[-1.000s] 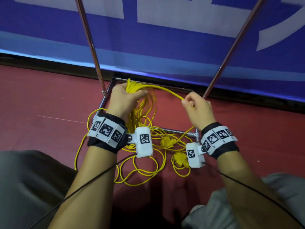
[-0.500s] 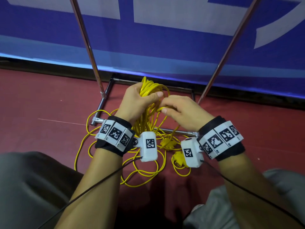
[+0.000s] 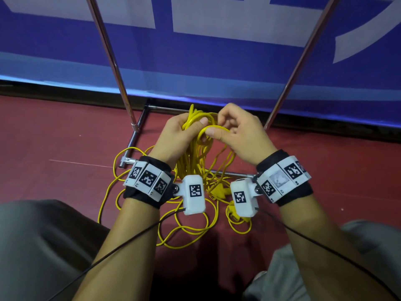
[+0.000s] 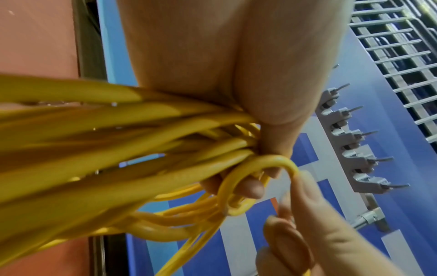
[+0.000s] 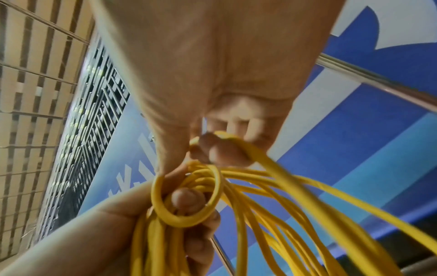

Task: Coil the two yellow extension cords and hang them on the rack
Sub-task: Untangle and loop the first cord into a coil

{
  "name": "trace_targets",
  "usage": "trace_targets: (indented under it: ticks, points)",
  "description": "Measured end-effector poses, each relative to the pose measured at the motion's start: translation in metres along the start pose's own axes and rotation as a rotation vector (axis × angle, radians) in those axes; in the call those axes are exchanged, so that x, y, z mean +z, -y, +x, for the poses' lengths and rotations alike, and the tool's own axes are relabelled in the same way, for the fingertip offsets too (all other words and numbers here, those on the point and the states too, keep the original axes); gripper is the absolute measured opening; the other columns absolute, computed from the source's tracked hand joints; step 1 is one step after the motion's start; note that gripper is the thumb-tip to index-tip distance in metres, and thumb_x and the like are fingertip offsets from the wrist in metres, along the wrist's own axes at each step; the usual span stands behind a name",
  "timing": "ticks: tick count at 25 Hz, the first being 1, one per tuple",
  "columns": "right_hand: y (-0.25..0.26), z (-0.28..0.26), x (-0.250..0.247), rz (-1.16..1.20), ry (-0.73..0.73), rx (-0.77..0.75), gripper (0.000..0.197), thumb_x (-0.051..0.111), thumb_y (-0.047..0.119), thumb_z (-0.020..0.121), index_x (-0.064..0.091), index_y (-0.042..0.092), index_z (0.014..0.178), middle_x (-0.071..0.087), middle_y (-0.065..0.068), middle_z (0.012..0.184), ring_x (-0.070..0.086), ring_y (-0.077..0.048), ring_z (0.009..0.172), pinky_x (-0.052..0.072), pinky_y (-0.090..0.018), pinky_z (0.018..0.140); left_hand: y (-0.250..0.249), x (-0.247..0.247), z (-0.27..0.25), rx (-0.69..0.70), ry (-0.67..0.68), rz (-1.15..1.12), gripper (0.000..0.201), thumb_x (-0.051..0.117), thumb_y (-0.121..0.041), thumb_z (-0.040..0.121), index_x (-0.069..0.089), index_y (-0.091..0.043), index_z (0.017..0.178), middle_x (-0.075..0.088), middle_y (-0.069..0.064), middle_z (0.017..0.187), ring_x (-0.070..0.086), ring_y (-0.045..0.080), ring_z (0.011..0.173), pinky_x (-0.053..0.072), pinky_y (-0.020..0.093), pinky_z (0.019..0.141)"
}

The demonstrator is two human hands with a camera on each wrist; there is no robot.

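Note:
My left hand (image 3: 186, 132) grips a bundle of yellow cord coils (image 3: 195, 157) (image 4: 118, 149) (image 5: 248, 214), which hang down between my wrists. My right hand (image 3: 230, 131) pinches a small tight loop of the same cord (image 3: 213, 128) (image 4: 255, 168) (image 5: 187, 196) and holds it against the top of the bundle, right by my left thumb. More yellow cord (image 3: 191, 233) lies loose on the red floor below, with yellow plugs (image 3: 219, 190) among it. The metal rack (image 3: 108, 51) rises on both sides of my hands.
The rack's base bars (image 3: 134, 144) lie on the red floor (image 3: 65, 137) around the loose cord. A blue and white banner wall (image 3: 195, 61) stands just behind. A row of metal hooks (image 4: 354, 145) shows in the left wrist view. My knees fill the lower corners.
My right hand has come in from the right with the cord strand and now holds a small loop at the bundle's top. The left hand has kept its hold on the coils.

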State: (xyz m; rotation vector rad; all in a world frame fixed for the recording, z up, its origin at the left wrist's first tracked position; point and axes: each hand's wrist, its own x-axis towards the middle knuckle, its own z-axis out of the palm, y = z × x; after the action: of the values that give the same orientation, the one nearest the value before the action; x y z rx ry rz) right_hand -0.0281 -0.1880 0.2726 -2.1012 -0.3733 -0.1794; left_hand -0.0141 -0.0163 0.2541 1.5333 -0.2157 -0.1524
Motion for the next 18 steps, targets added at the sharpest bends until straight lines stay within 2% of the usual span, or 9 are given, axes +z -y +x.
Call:
trace_targets:
  ticks: [2,4,7,9,11,13,15,16,18]
  points:
    - [-0.007,0.003,-0.001,-0.008,-0.095,0.054,0.033,0.080,0.030,0.078,0.052,0.013,0.076,0.046,0.010,0.056,0.038,-0.004,0.050,0.033,-0.020,0.052,-0.002,0.003,-0.001,-0.047,0.017,-0.034,0.027,0.058,-0.020,0.099,0.062,0.006,0.095,0.058,0.003,0.063,0.052,0.012,0.054,0.045,0.019,0.050]
    - [-0.012,0.004,-0.002,-0.003,-0.084,0.072,0.035,0.080,0.034,0.077,0.052,0.013,0.073,0.044,0.005,0.055,0.035,-0.007,0.050,0.032,-0.023,0.051,-0.002,0.005,-0.003,-0.060,0.072,-0.028,0.027,0.069,-0.025,0.090,0.065,0.001,0.097,0.059,0.004,0.067,0.053,0.013,0.057,0.047,0.021,0.053]
    - [-0.018,0.005,-0.002,0.128,-0.008,0.119,0.032,0.074,0.039,0.079,0.053,0.017,0.072,0.046,-0.003,0.054,0.037,-0.012,0.049,0.033,-0.027,0.049,-0.002,0.006,-0.003,-0.046,0.119,-0.052,0.032,0.082,-0.011,0.077,0.067,0.002,0.102,0.064,0.005,0.076,0.058,0.013,0.065,0.050,0.021,0.060]
    - [-0.028,0.002,-0.001,0.167,0.166,0.193,0.030,0.060,0.045,0.087,0.053,0.019,0.074,0.048,-0.003,0.057,0.041,-0.017,0.053,0.037,-0.030,0.054,-0.006,0.004,0.000,-0.025,0.008,-0.068,0.019,0.079,-0.007,0.080,0.068,-0.002,0.094,0.063,0.000,0.068,0.055,0.010,0.058,0.047,0.019,0.055]
    - [-0.040,-0.004,0.000,0.190,0.290,0.258,0.032,0.048,0.041,0.097,0.053,0.015,0.078,0.049,-0.001,0.059,0.043,-0.015,0.059,0.037,-0.032,0.063,-0.009,-0.002,0.004,-0.014,-0.164,-0.085,0.009,0.073,-0.006,0.085,0.064,-0.007,0.084,0.057,-0.005,0.056,0.049,0.007,0.048,0.042,0.017,0.048]
    - [-0.047,-0.007,-0.004,0.285,0.157,0.287,0.026,0.047,0.029,0.101,0.053,0.014,0.081,0.049,0.001,0.061,0.043,-0.009,0.059,0.035,-0.027,0.064,-0.006,-0.011,0.007,-0.022,-0.228,-0.071,0.009,0.072,-0.005,0.086,0.063,-0.004,0.085,0.056,-0.008,0.050,0.047,0.005,0.043,0.040,0.016,0.045]
    - [-0.045,-0.004,-0.011,0.255,-0.079,0.203,0.018,0.055,0.023,0.098,0.054,0.017,0.080,0.050,0.012,0.062,0.043,0.001,0.057,0.034,-0.018,0.061,-0.002,-0.016,0.005,-0.028,-0.153,0.047,0.018,0.076,-0.006,0.083,0.064,0.004,0.094,0.058,-0.008,0.054,0.050,0.006,0.045,0.043,0.018,0.047]
    - [-0.041,-0.002,-0.013,0.175,-0.135,0.141,0.016,0.058,0.021,0.096,0.056,0.018,0.080,0.051,0.016,0.061,0.044,0.003,0.057,0.034,-0.015,0.061,-0.001,-0.014,0.003,-0.038,-0.094,0.114,0.025,0.079,-0.006,0.081,0.063,0.006,0.096,0.059,-0.007,0.057,0.051,0.007,0.048,0.044,0.020,0.049]
    - [-0.028,0.002,-0.007,0.047,-0.106,0.041,0.014,0.063,0.024,0.091,0.061,0.016,0.080,0.056,0.016,0.064,0.048,0.005,0.063,0.038,-0.017,0.065,0.001,-0.005,0.003,-0.035,-0.007,0.228,0.030,0.083,-0.008,0.076,0.059,0.003,0.090,0.056,-0.001,0.061,0.049,0.010,0.051,0.043,0.023,0.050]
